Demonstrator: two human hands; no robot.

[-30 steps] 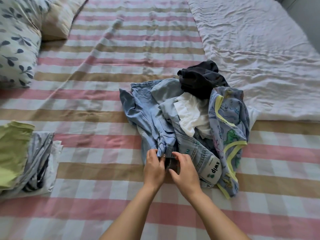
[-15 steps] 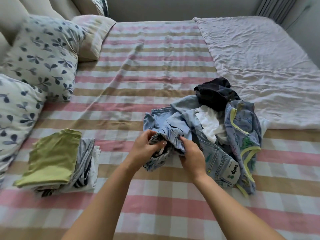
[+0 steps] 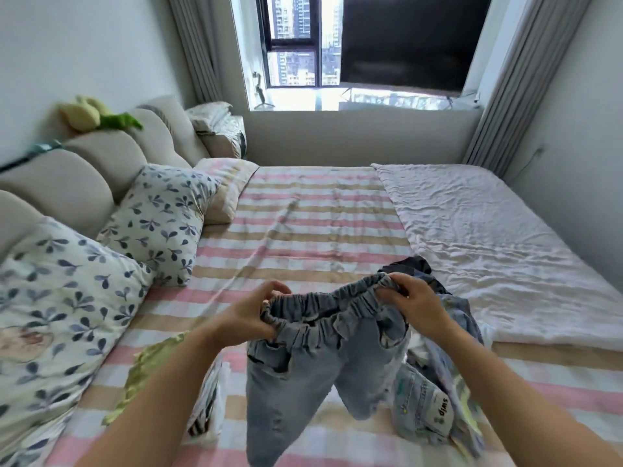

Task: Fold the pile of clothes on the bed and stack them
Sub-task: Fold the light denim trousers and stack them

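Up in the air is a small pair of light-blue jeans (image 3: 303, 372). They are soft washed denim with a gathered elastic waistband puckered into tight ruffles. Two short legs hang free below, one with a pale scuffed patch lower down.

The left hand (image 3: 249, 315) holds the waistband's left end, fingers (image 3: 274, 288) curled round the elastic. The right hand (image 3: 416, 306) grips the right end, its fingers (image 3: 391, 291) bunched tight on the fabric. The waistband runs between the two hands, gaping open like a loop, above the bed (image 3: 320, 224) and its pink, tan and white checked sheet.

Just behind and to the right of the jeans lies the unfolded pile (image 3: 424, 409). It has more pale denim with a white patch label, something dark at the back, and what may be a printed piece with yellow trim, too blurred to read well.

To the left, partly hidden by the left forearm, sits the folded stack (image 3: 148, 369), a lime-green garment on top of striped cloth. A crumpled white blanket (image 3: 488, 247) covers the bed's right side, and leaf-print pillows (image 3: 158, 220) line the left.
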